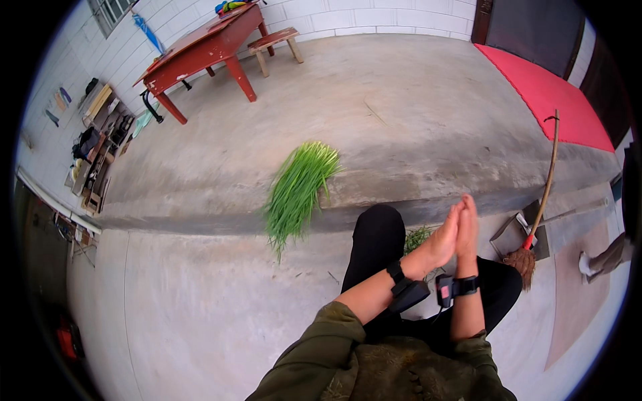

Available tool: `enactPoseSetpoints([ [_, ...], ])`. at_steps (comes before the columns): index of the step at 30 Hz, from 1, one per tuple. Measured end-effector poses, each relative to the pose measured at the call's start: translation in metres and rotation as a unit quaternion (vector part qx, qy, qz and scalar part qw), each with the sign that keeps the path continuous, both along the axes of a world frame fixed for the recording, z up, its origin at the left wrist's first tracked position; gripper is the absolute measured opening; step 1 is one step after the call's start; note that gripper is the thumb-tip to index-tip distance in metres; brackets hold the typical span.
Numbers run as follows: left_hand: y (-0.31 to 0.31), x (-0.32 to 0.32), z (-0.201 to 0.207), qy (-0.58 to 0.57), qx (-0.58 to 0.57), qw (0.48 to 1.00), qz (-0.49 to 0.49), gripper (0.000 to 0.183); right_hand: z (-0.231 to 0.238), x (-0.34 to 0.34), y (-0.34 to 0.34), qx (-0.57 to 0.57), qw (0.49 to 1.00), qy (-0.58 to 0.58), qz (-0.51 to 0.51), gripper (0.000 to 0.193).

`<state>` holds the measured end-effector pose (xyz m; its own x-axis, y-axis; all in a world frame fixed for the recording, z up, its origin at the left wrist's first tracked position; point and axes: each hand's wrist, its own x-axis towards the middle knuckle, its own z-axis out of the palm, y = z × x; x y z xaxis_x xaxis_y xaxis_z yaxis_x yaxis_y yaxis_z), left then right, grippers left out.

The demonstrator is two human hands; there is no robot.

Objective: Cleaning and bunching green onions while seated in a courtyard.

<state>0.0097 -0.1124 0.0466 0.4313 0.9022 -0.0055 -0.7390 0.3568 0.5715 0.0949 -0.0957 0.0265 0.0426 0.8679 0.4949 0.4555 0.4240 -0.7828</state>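
Above my lap, my left hand [438, 245] and my right hand [467, 232] are pressed palm to palm, with the fingers stretched out. Nothing shows between them, though the inner faces of the palms are hidden. To the left of my knee, a loose bunch of long green chives [299, 184] lies over the edge of the concrete step, pale ends on top and leaf tips hanging down. Some green trimmings [417, 238] lie on the ground between my knees, partly covered by my left hand and forearm.
A broom [550, 177] leans at the right beside a metal dustpan [513, 232]. A red mat [545, 93] lies on the raised concrete floor. A red table [200, 50] and wooden bench [273, 41] stand far left. Another person's leg [605, 259] shows at the right edge.
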Motion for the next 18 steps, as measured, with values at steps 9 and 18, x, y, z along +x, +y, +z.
enactPoseSetpoints([
  [9,-0.04,-0.073,0.057,0.029,0.262,0.937,-0.228,0.016,0.048,0.015,-0.049,-0.135,0.918,0.331,0.172,0.024],
  [18,-0.102,-0.06,0.148,-0.159,0.5,0.71,-0.469,0.035,0.029,0.009,-0.054,-0.144,0.88,0.414,0.184,0.02],
])
